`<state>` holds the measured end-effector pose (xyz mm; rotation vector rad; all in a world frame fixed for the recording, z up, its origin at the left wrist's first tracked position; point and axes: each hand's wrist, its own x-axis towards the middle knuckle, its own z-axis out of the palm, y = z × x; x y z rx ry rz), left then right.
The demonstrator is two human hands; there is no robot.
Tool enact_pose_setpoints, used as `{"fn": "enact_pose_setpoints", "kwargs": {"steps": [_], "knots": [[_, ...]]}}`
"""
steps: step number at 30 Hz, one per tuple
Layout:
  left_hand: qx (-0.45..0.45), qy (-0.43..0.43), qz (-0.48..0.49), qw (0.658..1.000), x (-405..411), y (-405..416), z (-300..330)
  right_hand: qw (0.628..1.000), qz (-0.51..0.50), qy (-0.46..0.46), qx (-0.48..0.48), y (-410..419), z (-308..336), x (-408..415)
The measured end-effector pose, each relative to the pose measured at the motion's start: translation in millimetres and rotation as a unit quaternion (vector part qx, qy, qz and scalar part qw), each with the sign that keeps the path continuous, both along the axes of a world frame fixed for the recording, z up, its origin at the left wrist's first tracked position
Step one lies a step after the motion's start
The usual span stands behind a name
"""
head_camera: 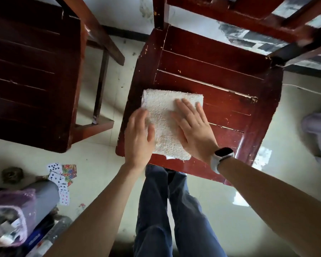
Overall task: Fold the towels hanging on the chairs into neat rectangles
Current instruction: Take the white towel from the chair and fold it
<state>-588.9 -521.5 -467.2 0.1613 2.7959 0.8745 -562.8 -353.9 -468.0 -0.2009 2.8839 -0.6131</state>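
Note:
A white terry towel [162, 112], folded into a thick rectangle, lies on the front left part of the red wooden chair seat [220, 86]. My right hand [192, 127], with a watch on its wrist, lies flat on the towel's right half, fingers spread. My left hand [139, 138] rests over the towel's left edge with fingers together, slightly blurred. Neither hand grips the cloth. No other towel is in view.
A second dark red chair [32, 75] stands to the left, a gap of pale floor between the two. Playing cards [60, 179] lie scattered on the floor at lower left, beside a purple bag [11, 216]. My legs in blue trousers [167, 210] stand before the seat.

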Motion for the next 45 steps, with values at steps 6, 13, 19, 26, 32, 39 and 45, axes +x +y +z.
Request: {"fn": "enact_pose_setpoints", "kwargs": {"steps": [6,13,19,26,32,39,45], "knots": [[0.094,-0.194,0.211,0.953,-27,5,10,0.878,-0.419,-0.147,-0.178,-6,19,10],[0.063,-0.284,0.189,0.938,-47,10,13,0.774,-0.518,-0.23,-0.282,-16,20,0],[-0.012,-0.317,0.139,0.938,-54,15,14,0.737,-0.54,-0.252,-0.318,-16,16,-3],[0.102,-0.251,0.04,0.962,-36,18,73,0.716,-0.561,-0.213,-0.357,-3,59,16],[0.101,-0.193,-0.001,0.976,-15,45,138,0.73,-0.561,-0.13,-0.367,21,137,62],[0.136,-0.282,-0.045,0.949,45,136,220,0.674,-0.631,-0.012,-0.384,74,229,154],[0.186,-0.467,-0.079,0.861,146,247,281,0.621,-0.687,0.079,-0.37,153,291,285]]}}
